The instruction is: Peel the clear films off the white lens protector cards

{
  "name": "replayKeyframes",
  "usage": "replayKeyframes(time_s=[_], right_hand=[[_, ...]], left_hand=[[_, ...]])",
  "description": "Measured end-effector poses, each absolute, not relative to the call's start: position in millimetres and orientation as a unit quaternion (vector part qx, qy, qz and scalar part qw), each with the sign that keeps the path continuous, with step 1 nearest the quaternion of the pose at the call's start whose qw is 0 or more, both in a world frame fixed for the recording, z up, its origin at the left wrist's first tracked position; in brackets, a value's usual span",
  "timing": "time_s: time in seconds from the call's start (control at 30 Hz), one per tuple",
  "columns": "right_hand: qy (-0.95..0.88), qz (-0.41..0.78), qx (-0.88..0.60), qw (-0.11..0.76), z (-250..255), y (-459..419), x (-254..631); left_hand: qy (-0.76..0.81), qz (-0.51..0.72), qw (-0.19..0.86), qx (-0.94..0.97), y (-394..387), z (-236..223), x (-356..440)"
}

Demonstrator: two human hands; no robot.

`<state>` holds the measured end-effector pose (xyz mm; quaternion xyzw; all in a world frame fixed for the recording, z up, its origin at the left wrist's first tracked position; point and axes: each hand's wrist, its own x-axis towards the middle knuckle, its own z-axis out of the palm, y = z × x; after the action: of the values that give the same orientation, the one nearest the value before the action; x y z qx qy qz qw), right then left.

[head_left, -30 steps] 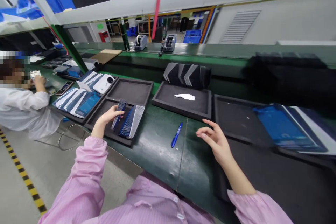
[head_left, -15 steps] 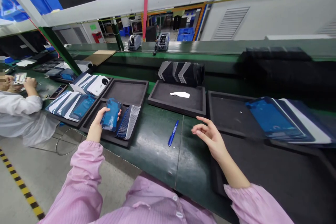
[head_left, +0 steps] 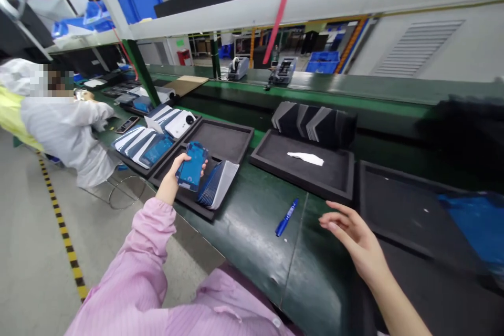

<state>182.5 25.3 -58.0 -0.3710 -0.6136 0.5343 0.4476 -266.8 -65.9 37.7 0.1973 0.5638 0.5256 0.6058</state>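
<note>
My left hand (head_left: 178, 169) grips a dark phone panel covered in blue film (head_left: 192, 166), thumb on its face and fingertips round the far edge. Right beside it, a fanned row of thin panels (head_left: 219, 184) leans in a black foam tray (head_left: 205, 212). My right hand (head_left: 356, 236) hovers over the table with its fingers apart and nothing in them. A blue marker pen (head_left: 287, 217) lies on the green tabletop between the hands, nearer the right one.
White and blue phone panels (head_left: 136, 144) fill a tray at the left. Ahead, a black tray (head_left: 271, 165) bears a white scrap (head_left: 306, 158), with stacked dark sleeves (head_left: 313, 122) behind. More trays and blue-filmed panels (head_left: 478, 226) stand right. A co-worker (head_left: 66, 126) sits at far left.
The camera view has swung left, so the bench appears shifted to the right and more of the co-worker shows. My left hand keeps hold of the phone panel; my right hand stays open.
</note>
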Motion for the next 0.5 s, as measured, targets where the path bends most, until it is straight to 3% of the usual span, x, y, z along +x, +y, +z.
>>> replayKeyframes(time_s=[0.23, 0.4, 0.5], right_hand=[[-0.661, 0.622, -0.255, 0.334, -30, 10, 138], [-0.677, 0.614, -0.222, 0.339, 9, -3, 108], [-0.687, 0.641, -0.235, 0.248, 6, -6, 112]], left_hand=[[0.420, 0.508, 0.722, 0.212, -92, 48, -200], [0.293, 0.448, 0.806, 0.253, -110, 7, -95], [0.281, 0.402, 0.821, 0.291, -117, -22, -51]])
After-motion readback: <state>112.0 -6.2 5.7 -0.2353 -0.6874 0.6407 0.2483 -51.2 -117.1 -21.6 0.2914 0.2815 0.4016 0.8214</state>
